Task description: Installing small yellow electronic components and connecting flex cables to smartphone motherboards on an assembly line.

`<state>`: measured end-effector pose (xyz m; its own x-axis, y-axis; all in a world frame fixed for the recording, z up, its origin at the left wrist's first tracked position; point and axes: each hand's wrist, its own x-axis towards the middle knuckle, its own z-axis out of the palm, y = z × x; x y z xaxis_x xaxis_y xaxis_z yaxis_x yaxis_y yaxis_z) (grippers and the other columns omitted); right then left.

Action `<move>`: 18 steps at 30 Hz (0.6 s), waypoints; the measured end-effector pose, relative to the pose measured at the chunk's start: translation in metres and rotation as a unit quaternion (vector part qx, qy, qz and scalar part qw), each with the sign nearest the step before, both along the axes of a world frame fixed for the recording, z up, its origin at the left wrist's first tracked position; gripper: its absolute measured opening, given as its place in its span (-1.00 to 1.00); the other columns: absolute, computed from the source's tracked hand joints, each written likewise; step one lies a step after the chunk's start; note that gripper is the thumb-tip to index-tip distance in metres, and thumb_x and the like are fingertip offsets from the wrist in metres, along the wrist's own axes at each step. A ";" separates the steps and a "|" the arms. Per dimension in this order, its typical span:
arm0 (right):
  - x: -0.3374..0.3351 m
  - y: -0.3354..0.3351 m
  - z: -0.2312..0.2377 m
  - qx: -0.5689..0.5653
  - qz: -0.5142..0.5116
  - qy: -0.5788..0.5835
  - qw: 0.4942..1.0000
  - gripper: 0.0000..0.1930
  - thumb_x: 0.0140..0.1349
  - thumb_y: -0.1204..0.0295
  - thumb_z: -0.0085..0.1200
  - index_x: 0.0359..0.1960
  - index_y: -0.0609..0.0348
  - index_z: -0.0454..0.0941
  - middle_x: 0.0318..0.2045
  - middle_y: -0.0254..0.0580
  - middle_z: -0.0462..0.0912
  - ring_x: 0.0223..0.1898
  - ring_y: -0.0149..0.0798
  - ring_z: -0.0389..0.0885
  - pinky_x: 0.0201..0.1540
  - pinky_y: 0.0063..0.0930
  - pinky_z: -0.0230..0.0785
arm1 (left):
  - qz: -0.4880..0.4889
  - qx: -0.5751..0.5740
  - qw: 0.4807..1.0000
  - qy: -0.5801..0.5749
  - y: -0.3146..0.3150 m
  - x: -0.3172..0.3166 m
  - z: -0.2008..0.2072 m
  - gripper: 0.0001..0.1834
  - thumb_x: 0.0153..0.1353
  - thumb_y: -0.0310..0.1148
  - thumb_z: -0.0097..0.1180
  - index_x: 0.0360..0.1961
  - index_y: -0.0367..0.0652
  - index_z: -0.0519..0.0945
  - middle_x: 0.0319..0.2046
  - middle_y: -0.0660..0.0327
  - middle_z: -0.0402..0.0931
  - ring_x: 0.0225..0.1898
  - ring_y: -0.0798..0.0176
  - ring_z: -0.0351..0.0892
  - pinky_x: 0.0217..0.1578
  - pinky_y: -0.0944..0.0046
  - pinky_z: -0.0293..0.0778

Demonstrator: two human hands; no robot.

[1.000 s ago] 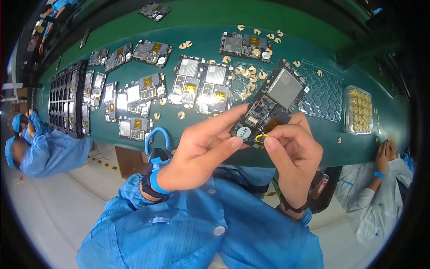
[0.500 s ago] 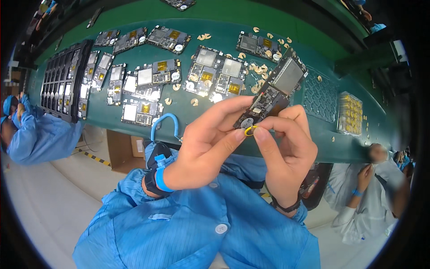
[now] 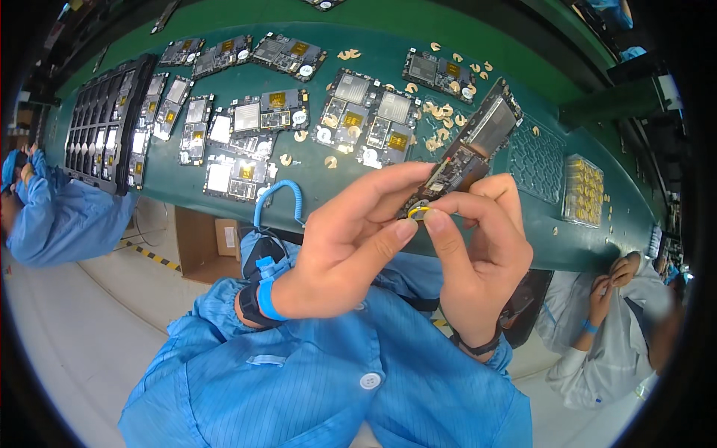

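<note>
Dial centred on the meeting fingertips. Item: one circuit board (image 3: 464,160), held in the air above the near side of the table (image 3: 571,243), tilted, its long axis running toward between 1 and 2 o'clock; flat, dark, rigid-looking, with a dull grey metal shield at its far end and dense small components nearer the hands. Item: one small yellow piece (image 3: 417,212), curved, glossy, at the board's lower end; whether it is attached there cannot be told. Grip: left hand (image 3: 340,246) closed on the lower end, thumb tip beside the yellow piece; right hand (image 3: 482,246) pinching that piece between thumb and forefinger. Hazards, as judged: the piece could slip or crease under an uneven pinch; it could land crooked, since fingertips crowd the spot; the board could pivot and drop, being held at one end only; bare skin could smudge its parts. Surroundings: loose tan notched pieces (image 3: 442,112), thin, matt, near 12 to 1 o'clock; clear moulded plastic sheet (image 3: 539,160), dimpled and shiny, between 2 and 3; clear tray of yellow rounds (image 3: 583,190), near 3; coiled blue cord (image 3: 287,187), smooth, at 9; black slotted rack (image 3: 104,127), between 9 and 10; further boards (image 3: 351,89), hard-edged, from 9 to 12.
</note>
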<state>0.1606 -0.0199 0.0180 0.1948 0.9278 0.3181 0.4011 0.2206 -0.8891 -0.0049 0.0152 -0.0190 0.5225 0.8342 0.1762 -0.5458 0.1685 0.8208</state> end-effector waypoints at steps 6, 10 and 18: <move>-0.005 -0.001 -0.005 0.030 -0.017 -0.011 0.999 -0.85 0.14 0.67 0.39 -0.26 0.30 0.73 -0.31 -0.26 0.42 -0.28 -0.35 0.43 -0.22 -0.54 0.29 | 0.017 0.003 1.000 0.002 -0.004 0.001 0.004 -0.46 0.51 -0.72 -0.12 0.49 -0.47 0.24 0.44 -0.17 0.38 0.49 0.05 0.35 0.46 0.13 0.29; -0.007 -0.004 -0.005 0.023 -0.008 0.007 1.000 -0.86 0.17 0.73 0.38 -0.26 0.35 0.68 -0.20 -0.28 0.39 -0.16 -0.39 0.36 -0.08 -0.55 0.24 | 0.062 0.035 0.997 0.005 -0.006 0.005 0.000 -0.46 0.50 -0.76 -0.13 0.48 -0.49 0.25 0.42 -0.18 0.39 0.47 0.06 0.38 0.46 0.14 0.30; -0.003 0.003 -0.017 0.059 -0.053 0.031 0.996 -0.52 0.05 0.71 0.49 -0.01 0.26 0.52 -0.19 -0.27 0.48 -0.24 -0.40 0.46 -0.22 -0.55 0.34 | 0.065 0.050 0.996 0.036 -0.004 0.004 0.003 -0.45 0.50 -0.75 -0.14 0.49 -0.47 0.23 0.42 -0.19 0.37 0.43 0.00 0.42 0.38 0.07 0.44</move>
